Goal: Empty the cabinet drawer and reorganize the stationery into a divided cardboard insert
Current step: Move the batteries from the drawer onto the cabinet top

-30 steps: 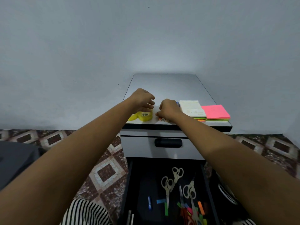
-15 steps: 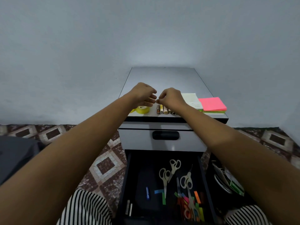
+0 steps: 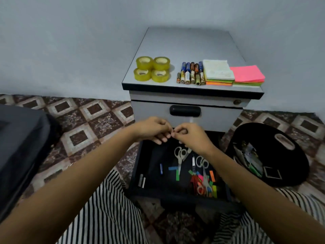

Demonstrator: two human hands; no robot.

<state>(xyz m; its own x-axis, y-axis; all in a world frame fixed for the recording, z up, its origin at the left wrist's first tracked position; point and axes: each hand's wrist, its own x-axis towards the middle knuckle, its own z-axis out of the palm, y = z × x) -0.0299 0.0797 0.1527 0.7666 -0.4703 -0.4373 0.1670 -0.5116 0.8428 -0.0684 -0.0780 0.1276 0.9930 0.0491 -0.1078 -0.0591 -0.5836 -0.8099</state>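
My left hand [image 3: 151,128] and my right hand [image 3: 191,136] hover together over the back of the open black drawer [image 3: 153,162]. Their fingers are curled and the fingertips meet; I see nothing between them. In the drawer lie white-handled scissors [image 3: 179,156], a second pair [image 3: 203,164], colourful small scissors [image 3: 202,188], loose coloured paper flags [image 3: 177,174], a small blue item [image 3: 161,169] and staple strips [image 3: 141,180]. On the cabinet top [image 3: 186,43] stand several yellow tape rolls [image 3: 152,68], a row of batteries [image 3: 190,73] and sticky-note stacks [image 3: 218,72], one pink [image 3: 246,73].
The upper drawer with its black handle [image 3: 185,110] is closed. A black round container [image 3: 270,155] holding papers sits on the tiled floor at the right. A dark grey object [image 3: 19,138] lies at the left. My striped trouser legs flank the drawer.
Both hands have left the cabinet top and come down over the open drawer. The tape rolls and batteries they covered now show. The view has tilted downward.
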